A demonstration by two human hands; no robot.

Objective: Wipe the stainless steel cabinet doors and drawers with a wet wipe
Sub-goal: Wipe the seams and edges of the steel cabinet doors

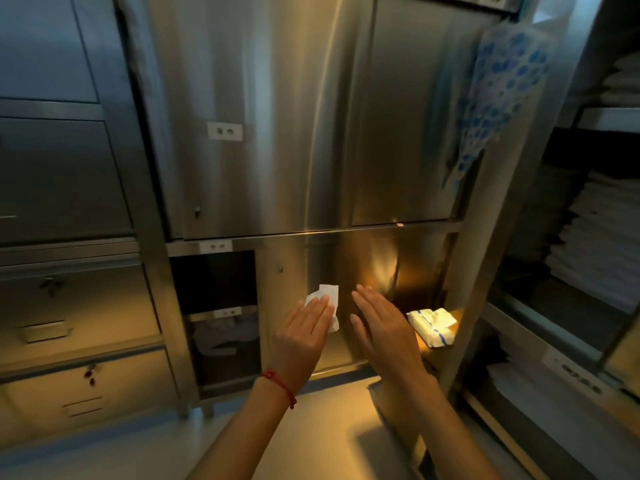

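Steel cabinet door, lower centre: flat left hand presses wipe; right hand flat, empty. Wipe may slip, unpinched.

Two bare forearms, one red wrist cord

The left hand and right hand are ungloved, and both forearms are uncovered to the frame's edge, with no sleeve showing. A thin red string bracelet circles the left wrist, a short loose end hanging from it.
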